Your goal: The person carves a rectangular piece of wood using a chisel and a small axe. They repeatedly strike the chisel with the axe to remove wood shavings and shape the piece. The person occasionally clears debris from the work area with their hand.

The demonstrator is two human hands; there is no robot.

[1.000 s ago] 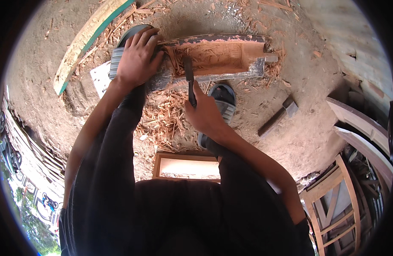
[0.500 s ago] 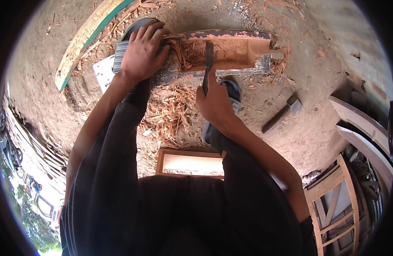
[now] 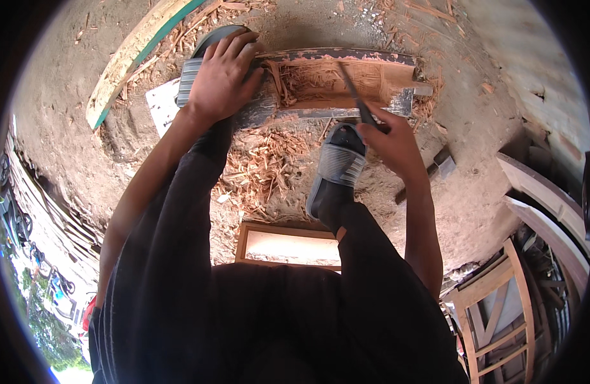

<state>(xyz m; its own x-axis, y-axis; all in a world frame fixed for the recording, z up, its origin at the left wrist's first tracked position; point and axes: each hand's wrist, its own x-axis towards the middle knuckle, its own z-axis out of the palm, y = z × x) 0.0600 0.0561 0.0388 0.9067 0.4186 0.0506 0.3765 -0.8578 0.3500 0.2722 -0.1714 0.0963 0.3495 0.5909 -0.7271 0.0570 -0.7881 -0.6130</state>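
A hollowed wooden block [image 3: 400,102] with worn dark paint lies across the ground in front of me. Its long recess [image 3: 317,80] shows bare reddish wood, with loose chips at the left end. My right hand [image 3: 392,137] is closed round the handle of a dark chisel [image 3: 351,86]. The chisel is tilted, its blade reaching over the recess; whether the tip touches wood I cannot tell. With fingers extended, my left hand [image 3: 224,77] lies by the block's left end, over the strap of my left sandal [image 3: 190,80]. My right sandal [image 3: 338,165] stands just nearer than the block.
Wood chips [image 3: 263,163] cover the ground between my feet. A hatchet-like tool [image 3: 443,163] lies right, partly behind my right arm. A curved board with a green edge [image 3: 125,67] lies far left. A wooden frame [image 3: 288,246] is near me; boards [image 3: 541,185] lean at right.
My right hand has moved right and drawn back a little, tilting the chisel and turning its blade edge-on. My left hand keeps its place by the block.
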